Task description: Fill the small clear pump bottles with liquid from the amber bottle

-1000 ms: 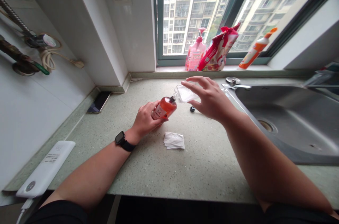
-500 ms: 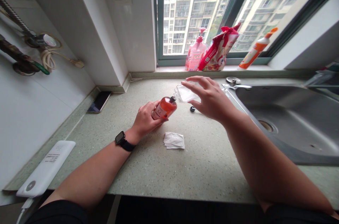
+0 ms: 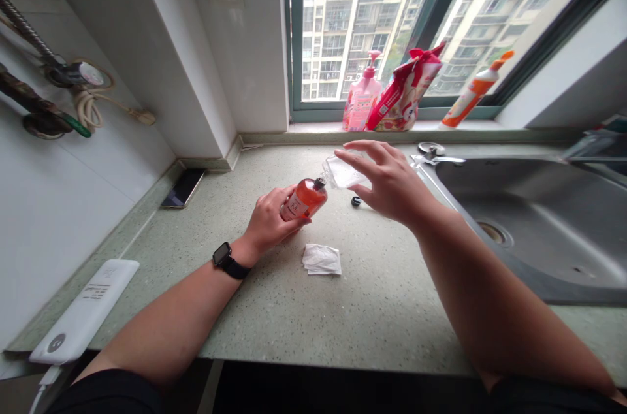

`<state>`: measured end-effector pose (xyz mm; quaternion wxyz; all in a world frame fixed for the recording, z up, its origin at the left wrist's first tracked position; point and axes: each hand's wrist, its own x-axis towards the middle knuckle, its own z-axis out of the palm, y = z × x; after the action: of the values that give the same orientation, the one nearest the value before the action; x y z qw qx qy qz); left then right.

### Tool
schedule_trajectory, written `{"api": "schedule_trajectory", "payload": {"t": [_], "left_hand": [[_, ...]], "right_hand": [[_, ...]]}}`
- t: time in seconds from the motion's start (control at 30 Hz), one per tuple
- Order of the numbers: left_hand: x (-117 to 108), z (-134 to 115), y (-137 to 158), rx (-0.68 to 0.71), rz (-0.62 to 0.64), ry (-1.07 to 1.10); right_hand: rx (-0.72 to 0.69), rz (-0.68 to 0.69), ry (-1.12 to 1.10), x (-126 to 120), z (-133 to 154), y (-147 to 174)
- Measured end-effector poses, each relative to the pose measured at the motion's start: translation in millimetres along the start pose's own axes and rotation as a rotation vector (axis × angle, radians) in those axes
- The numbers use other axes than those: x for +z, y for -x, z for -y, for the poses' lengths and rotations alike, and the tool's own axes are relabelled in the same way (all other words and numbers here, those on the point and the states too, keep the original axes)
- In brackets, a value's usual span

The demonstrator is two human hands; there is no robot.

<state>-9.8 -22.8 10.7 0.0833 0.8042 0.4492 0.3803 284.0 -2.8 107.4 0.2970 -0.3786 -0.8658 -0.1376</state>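
My left hand [image 3: 271, 221] is wrapped round a bottle of orange-red liquid [image 3: 304, 200] with a pale label, tilted so that its dark neck points up and to the right. In my right hand [image 3: 386, 182] is a clear bottle [image 3: 341, 172], held on its side between thumb and fingers. Its narrow mouth meets the dark neck of the orange-red bottle; whether liquid passes between them I cannot tell. Below my right hand a small black cap [image 3: 356, 202] lies on the counter. A folded white tissue [image 3: 322, 260] rests nearer to me.
On the speckled counter [image 3: 274, 322] a phone [image 3: 182, 189] and a white power bank [image 3: 85, 311] with a cable lie at left. A steel sink [image 3: 548, 224] is at right. A pink pump bottle [image 3: 362, 100], a red bag [image 3: 406, 94] and an orange bottle [image 3: 473, 97] stand on the sill.
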Motion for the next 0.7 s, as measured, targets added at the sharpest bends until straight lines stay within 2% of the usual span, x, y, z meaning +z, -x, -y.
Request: {"api": "schedule_trajectory", "payload": {"t": [0.7], "left_hand": [[-0.5, -0.3, -0.1, -0.016, 0.012, 0.03]], "right_hand": [[-0.005, 0.004, 0.006, -1.6, 3.5, -0.3]]}}
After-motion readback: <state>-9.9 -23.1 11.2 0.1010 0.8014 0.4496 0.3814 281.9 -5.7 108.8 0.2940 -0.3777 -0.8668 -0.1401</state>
